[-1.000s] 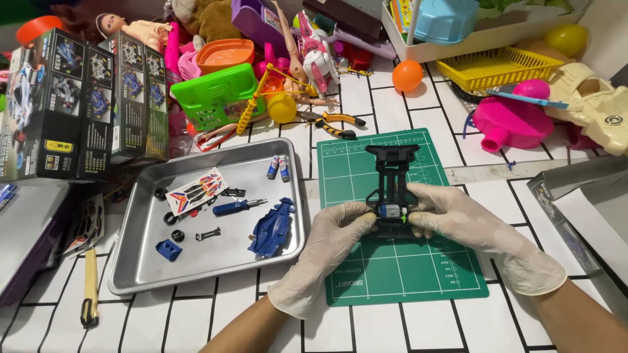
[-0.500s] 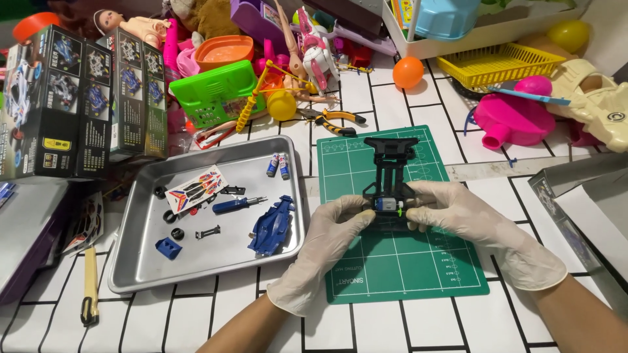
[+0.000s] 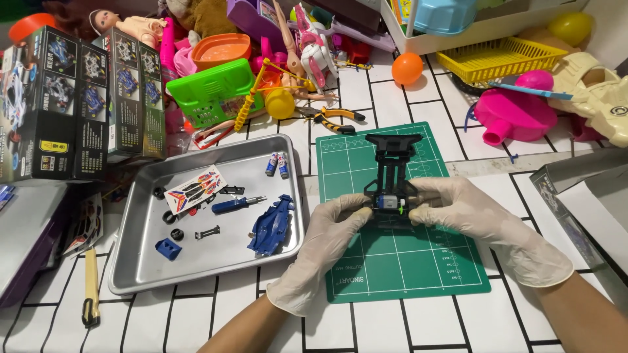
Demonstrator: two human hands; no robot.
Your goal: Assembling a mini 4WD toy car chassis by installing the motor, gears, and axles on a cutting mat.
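Observation:
Both my gloved hands hold a black toy car chassis over the green cutting mat. My left hand pinches its near left side; my right hand grips the near right side. A small silver motor with blue and green parts sits in the chassis end between my fingers. The chassis points away from me, its far end over the mat's upper part.
A metal tray at left holds a blue car body, a sticker sheet, a small screwdriver, two batteries and small parts. Kit boxes stand far left. Toys crowd the back. A yellow knife lies at the near left.
Both hands have lifted and tilted the chassis slightly toward me; the grip on its near end stays the same.

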